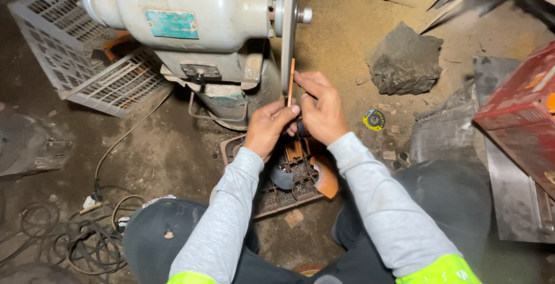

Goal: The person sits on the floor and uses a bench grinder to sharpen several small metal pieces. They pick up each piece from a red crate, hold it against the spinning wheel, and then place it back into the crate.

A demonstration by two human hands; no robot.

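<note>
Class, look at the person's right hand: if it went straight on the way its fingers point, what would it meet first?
Probably the thin orange strip that the right hand pinches, then the grinder's wheel right behind it; depth is unclear.

Grey plastic crate, rock, cables

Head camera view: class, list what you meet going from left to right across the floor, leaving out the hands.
White plastic crate → bench grinder motor → thin grinding wheel → grey rock → red metal box.
</note>
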